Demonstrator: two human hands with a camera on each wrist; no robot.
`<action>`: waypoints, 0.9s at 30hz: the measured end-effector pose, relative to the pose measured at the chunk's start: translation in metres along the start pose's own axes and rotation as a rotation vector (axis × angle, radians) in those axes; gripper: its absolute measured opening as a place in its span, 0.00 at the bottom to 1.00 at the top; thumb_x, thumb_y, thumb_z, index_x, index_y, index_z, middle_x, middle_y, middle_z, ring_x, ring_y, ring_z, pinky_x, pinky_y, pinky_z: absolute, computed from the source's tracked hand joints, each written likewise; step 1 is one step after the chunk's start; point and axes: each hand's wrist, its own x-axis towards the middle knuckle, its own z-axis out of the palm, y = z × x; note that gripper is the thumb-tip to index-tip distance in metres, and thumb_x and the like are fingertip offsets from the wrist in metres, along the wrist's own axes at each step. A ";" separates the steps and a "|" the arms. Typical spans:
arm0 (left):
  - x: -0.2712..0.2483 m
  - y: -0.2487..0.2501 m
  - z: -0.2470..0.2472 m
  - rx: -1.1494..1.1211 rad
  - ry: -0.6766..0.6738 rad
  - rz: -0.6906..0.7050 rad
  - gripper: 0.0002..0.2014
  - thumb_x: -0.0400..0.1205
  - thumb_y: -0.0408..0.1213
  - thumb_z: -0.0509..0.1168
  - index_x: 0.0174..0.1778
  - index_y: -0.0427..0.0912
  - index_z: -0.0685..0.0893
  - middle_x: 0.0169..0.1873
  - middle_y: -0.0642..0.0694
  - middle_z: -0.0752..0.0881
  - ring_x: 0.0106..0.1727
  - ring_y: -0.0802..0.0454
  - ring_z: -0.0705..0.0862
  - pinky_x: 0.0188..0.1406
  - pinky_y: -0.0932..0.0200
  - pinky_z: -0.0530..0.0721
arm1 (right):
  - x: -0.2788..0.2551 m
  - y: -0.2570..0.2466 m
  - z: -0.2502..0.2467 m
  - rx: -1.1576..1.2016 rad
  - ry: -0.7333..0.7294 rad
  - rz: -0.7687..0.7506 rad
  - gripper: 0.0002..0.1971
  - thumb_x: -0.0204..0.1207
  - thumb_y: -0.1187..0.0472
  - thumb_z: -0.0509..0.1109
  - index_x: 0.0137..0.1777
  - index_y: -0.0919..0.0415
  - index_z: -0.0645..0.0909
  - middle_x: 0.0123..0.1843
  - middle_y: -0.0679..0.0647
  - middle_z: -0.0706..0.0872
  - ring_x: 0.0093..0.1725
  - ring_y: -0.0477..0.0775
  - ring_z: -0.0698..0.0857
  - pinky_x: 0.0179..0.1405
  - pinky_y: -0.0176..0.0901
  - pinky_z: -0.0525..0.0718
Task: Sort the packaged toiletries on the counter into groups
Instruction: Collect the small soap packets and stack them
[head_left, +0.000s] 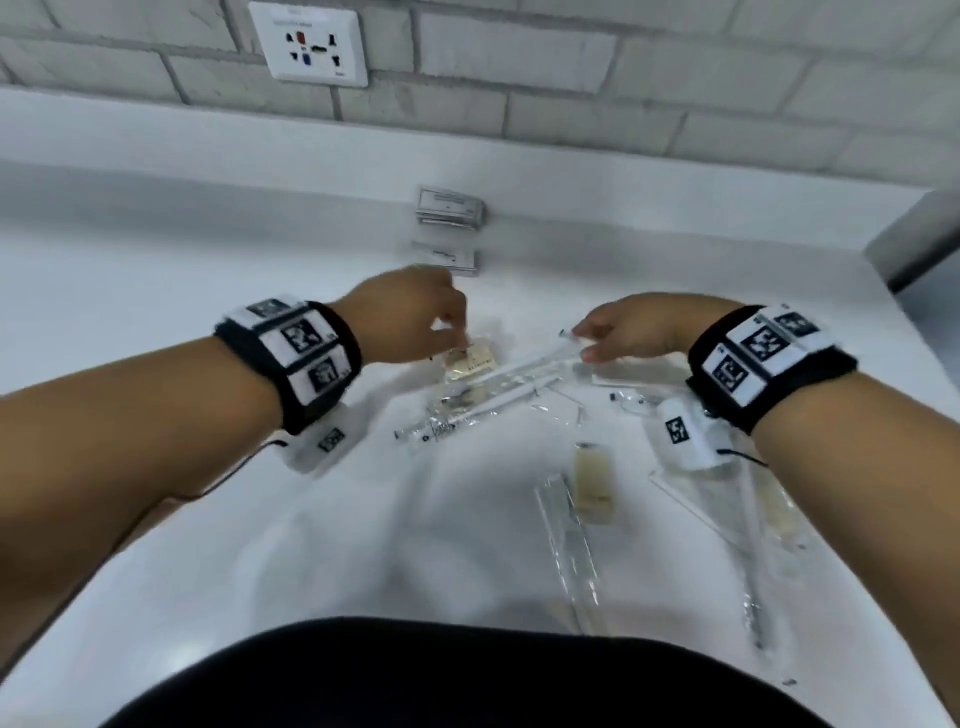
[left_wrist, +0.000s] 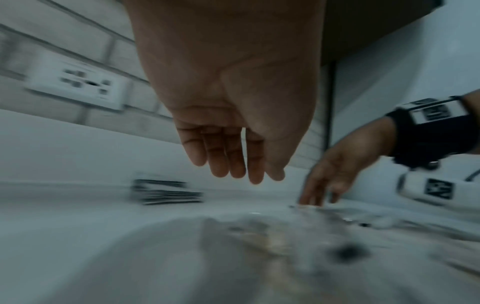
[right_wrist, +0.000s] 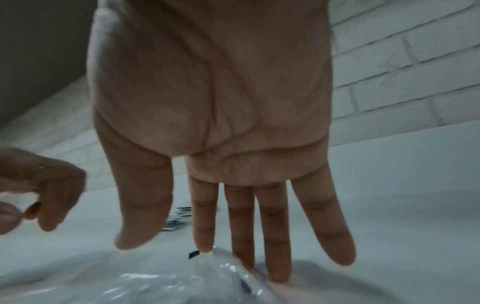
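1. Left hand (head_left: 410, 317) hovers low over the white counter (head_left: 156, 291), fingers bent down toward a small yellowish sachet (head_left: 470, 359) just under the fingertips; the blur hides whether they touch it, and its wrist view shows the fingers loosely extended with nothing in them.
2. Right hand (head_left: 631, 326) is spread flat, its straight fingers (right_wrist: 272, 246) pressing on a long clear-wrapped packet (head_left: 524, 370) that runs diagonally between the two hands.
3. More clear wrappers lie nearer the body: a small bottle (head_left: 593, 483) beside a long thin packet (head_left: 569, 540), and another wrapped packet (head_left: 727, 514) under the right wrist.
4. Beyond the left hand sits a stack of flat dark-edged packets (head_left: 451, 207), with a single flat packet (head_left: 445, 255) just in front of it.
5. On the brick wall above is a socket (head_left: 310, 42).
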 end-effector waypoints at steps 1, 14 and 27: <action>0.000 0.022 0.004 0.053 -0.053 -0.007 0.14 0.81 0.55 0.61 0.51 0.51 0.85 0.46 0.51 0.81 0.49 0.50 0.82 0.44 0.57 0.78 | -0.009 -0.003 0.009 -0.031 0.031 -0.022 0.29 0.79 0.42 0.64 0.79 0.48 0.68 0.78 0.48 0.73 0.75 0.52 0.73 0.75 0.50 0.69; -0.040 0.056 0.015 -0.058 -0.107 -0.214 0.13 0.81 0.49 0.63 0.51 0.44 0.84 0.52 0.46 0.85 0.52 0.46 0.83 0.53 0.53 0.81 | -0.084 -0.014 0.086 -0.036 0.214 0.128 0.22 0.78 0.39 0.62 0.37 0.59 0.78 0.44 0.55 0.85 0.46 0.57 0.81 0.43 0.45 0.78; 0.002 0.050 0.037 -0.031 -0.199 -0.458 0.30 0.75 0.50 0.73 0.68 0.36 0.76 0.64 0.41 0.83 0.64 0.42 0.82 0.56 0.53 0.80 | -0.084 -0.038 0.119 0.010 0.198 0.247 0.27 0.72 0.52 0.75 0.65 0.69 0.75 0.54 0.57 0.85 0.50 0.57 0.86 0.41 0.42 0.81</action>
